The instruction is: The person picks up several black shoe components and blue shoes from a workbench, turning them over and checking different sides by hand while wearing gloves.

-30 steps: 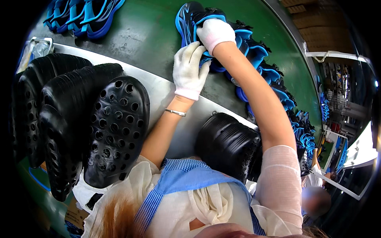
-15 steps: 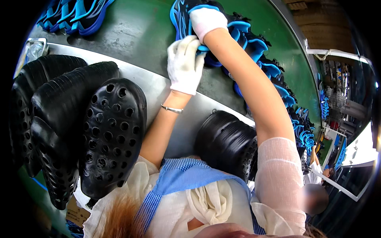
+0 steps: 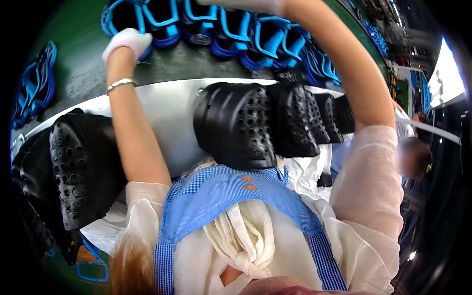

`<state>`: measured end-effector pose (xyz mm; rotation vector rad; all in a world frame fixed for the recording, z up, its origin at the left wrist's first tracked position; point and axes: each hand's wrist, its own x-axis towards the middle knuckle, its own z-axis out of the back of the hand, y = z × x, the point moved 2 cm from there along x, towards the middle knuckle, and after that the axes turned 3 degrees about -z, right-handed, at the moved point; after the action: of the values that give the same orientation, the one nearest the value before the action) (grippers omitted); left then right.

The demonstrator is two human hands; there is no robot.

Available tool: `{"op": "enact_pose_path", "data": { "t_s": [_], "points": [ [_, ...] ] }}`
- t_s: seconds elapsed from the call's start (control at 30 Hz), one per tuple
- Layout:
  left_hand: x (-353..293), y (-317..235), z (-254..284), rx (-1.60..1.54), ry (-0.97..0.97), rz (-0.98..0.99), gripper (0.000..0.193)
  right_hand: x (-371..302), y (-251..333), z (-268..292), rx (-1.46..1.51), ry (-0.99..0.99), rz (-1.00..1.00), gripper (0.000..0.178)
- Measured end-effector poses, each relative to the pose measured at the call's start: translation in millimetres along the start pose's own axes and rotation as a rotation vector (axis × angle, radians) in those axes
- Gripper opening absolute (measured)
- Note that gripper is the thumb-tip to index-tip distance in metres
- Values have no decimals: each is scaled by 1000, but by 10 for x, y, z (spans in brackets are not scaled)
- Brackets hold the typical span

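My left hand (image 3: 127, 43), in a white glove, is closed at the heel end of a black and blue sports shoe (image 3: 139, 19), the leftmost of a row on the green surface. Its fingertips are partly hidden against the shoe. Above the row, my right hand (image 3: 241, 4) reaches across to the left, also gloved. The top edge cuts it off and it is blurred, so its fingers do not show. More blue-trimmed shoes (image 3: 231, 34) stand side by side below and to the right of it, heels toward me.
Black rounded pieces with holes (image 3: 236, 123) stand along the metal ledge (image 3: 167, 108) in front of me, with others (image 3: 83, 167) at the left. Another group of blue shoes (image 3: 34, 88) sits far left on the green surface (image 3: 73, 59). A person (image 3: 413, 157) is at the right.
My hands, close together at one shoe before, are now apart, the left farther left at the leftmost shoe. My view has turned, and the shoe row now runs across the top.
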<state>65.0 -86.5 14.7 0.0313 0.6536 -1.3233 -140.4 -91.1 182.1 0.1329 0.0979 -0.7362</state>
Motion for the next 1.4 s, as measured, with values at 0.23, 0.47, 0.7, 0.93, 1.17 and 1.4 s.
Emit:
{"op": "enact_pose_path", "data": {
  "t_s": [0.23,0.47,0.7,0.93,1.17,1.4],
  "points": [
    [139,187,88,-72,3,62,43,-1495,-607,-336,-9,397,-509,25],
    [113,320,118,-131,-14,86,43,-1819,-1139,-1240,-9,637,-755,35],
    [-67,503,26,-96,-229,-52,51,-1879,-1518,-1301,-155,436,-428,23],
    [-870,-354,469,-277,-756,-413,51,-2239,-1413,-298,-288,33,-628,26],
    [-1267,-743,147,-368,-519,-684,37,-2295,-1414,-1037,-229,318,-565,40],
    [-1334,-658,110,-342,-393,-598,31,-1913,-1306,-1016,-135,287,-726,36]
  ]
}}
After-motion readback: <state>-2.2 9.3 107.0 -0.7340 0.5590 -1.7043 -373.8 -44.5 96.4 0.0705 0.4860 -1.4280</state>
